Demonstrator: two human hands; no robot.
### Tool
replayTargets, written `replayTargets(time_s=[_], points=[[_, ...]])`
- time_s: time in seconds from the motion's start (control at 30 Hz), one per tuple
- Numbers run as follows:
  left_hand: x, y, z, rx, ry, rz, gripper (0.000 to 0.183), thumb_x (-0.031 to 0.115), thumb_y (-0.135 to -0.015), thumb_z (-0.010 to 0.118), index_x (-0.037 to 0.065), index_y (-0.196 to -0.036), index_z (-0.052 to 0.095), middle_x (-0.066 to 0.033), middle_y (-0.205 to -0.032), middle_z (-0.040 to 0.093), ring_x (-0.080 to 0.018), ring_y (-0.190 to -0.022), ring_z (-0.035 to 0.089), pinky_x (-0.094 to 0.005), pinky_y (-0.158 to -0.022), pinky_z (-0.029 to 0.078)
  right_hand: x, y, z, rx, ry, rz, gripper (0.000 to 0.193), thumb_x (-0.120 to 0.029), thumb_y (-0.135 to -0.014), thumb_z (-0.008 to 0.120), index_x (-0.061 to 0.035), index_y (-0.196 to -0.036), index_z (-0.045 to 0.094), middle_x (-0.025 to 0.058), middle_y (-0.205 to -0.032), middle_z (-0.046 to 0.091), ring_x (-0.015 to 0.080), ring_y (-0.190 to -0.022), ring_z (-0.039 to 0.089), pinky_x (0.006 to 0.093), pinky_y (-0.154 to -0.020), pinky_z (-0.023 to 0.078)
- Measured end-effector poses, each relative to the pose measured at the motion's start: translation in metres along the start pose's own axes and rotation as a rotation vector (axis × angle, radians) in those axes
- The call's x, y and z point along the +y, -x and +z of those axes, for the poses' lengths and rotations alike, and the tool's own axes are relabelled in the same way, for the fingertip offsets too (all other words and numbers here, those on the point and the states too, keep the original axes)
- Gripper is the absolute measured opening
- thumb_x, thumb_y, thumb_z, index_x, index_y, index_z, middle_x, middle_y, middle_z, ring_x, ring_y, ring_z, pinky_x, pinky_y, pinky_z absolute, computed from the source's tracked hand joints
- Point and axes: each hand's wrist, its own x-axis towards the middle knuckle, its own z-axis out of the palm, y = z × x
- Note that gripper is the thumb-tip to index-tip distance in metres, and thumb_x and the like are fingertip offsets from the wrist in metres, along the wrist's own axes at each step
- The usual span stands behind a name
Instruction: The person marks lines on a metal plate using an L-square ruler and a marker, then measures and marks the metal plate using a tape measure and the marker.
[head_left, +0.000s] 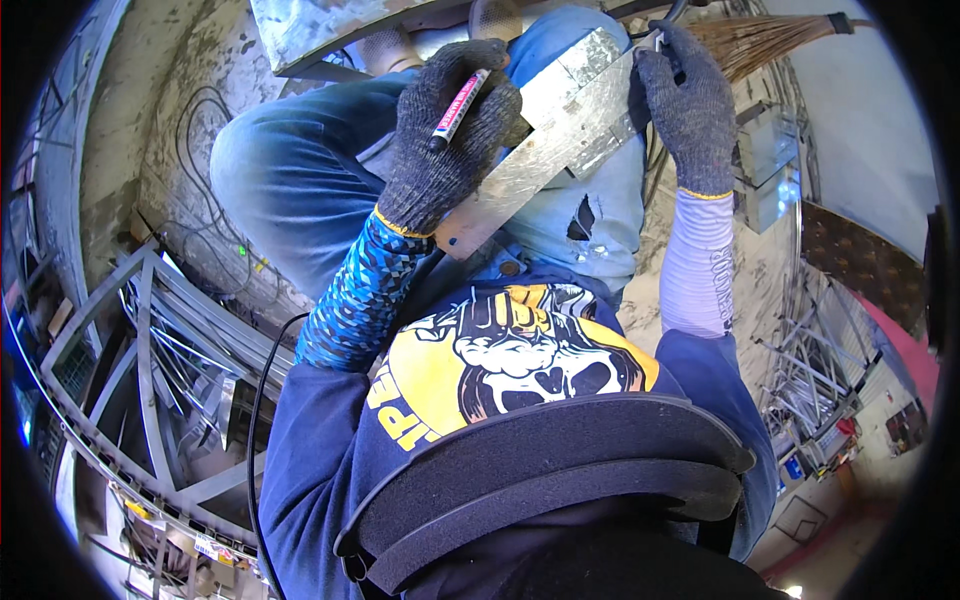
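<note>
The flat, dull-grey galvanised steel strip [560,150] lies slantwise across the person's lap, resting on the blue denim jeans [300,180], held at both ends. The left hand [445,135], in a dark grey knit glove, presses down on the strip's lower end and at the same time pinches a pink-and-white paint marker [458,106] between the fingers, its tip pointing down toward the wrist. The right hand [685,105], gloved alike, closes around the strip's upper end, where a second short strip seems to overlap it.

Progress, as judged: the strip is steadied and the marker is in hand, but no drawn line can be made out on the metal, so marking appears not yet done.

Clearances: the strip's long edges and cut corners are bare metal; the lower corner sits just below the left wrist. Beyond the right hand a straw broom [760,40] lies near. Left of the left hand, well apart, a grey welded steel frame [150,340] and loose black cables [200,130] crowd the concrete floor [130,120]. Room for swinging the strip is tight on both sides.
</note>
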Motion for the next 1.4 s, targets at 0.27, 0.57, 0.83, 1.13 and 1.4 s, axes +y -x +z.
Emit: replayTargets(time_s=[0.27,0.57,0.83,1.13,1.4], points=[[-0.0015,0.0025,-0.0012,-0.002,-0.101,0.029,0.032,0.011,-0.09,0.075,0.003,-0.119,0.064,-0.0126,-0.101,0.071,-0.0229,-0.091,0.071,-0.0353,-0.082,0.056,-0.0002,-0.0024,0.0011,-0.028,-0.012,0.012,0.048,-0.041,-0.094,0.067,-0.0088,-0.13,0.066,0.0166,-0.119,0.071,0.0289,-0.102,0.072,0.0402,-0.089,0.057],[-0.0052,0.004,0.0012,0.018,-0.02,-0.009,0.032,0.013,-0.09,0.075,0.003,-0.119,0.064,-0.0122,-0.097,0.071,-0.0228,-0.088,0.071,-0.035,-0.08,0.056,0.0048,-0.0069,0.0012,-0.022,-0.002,-0.009,0.05,-0.043,-0.092,0.067,-0.01,-0.13,0.066,0.0171,-0.116,0.072,0.0311,-0.101,0.073,0.0418,-0.09,0.056],[-0.0024,0.0028,0.0001,-0.003,-0.058,0.008,0.031,0.013,-0.091,0.075,0.003,-0.119,0.065,-0.0126,-0.099,0.072,-0.0221,-0.089,0.072,-0.0346,-0.08,0.056,0.0075,-0.0064,0.0009,-0.024,-0.043,-0.016,0.05,-0.041,-0.092,0.068,-0.0119,-0.132,0.067,0.0158,-0.115,0.072,0.0283,-0.1,0.073,0.0406,-0.088,0.056],[-0.0031,0.0024,0.0005,0.003,-0.07,-0.017,0.031,0.013,-0.091,0.074,0.003,-0.119,0.066,-0.0128,-0.103,0.072,-0.0232,-0.092,0.072,-0.0351,-0.084,0.057,0.0065,-0.0067,0.0012,-0.027,-0.036,-0.034,0.042,-0.03,-0.094,0.07,-0.0128,-0.132,0.068,0.0119,-0.105,0.071,0.0208,-0.094,0.07,0.0352,-0.084,0.055],[-0.0045,0.0016,-0.0002,0.015,-0.11,0.044,0.032,0.013,-0.089,0.077,0.003,-0.118,0.066,-0.0118,-0.099,0.073,-0.0231,-0.09,0.072,-0.0343,-0.082,0.056,0.0074,-0.0064,0.0008,-0.058,-0.054,0.014,0.049,-0.04,-0.093,0.067,-0.0104,-0.132,0.066,0.0162,-0.119,0.072,0.0282,-0.103,0.073,0.0397,-0.09,0.057]])
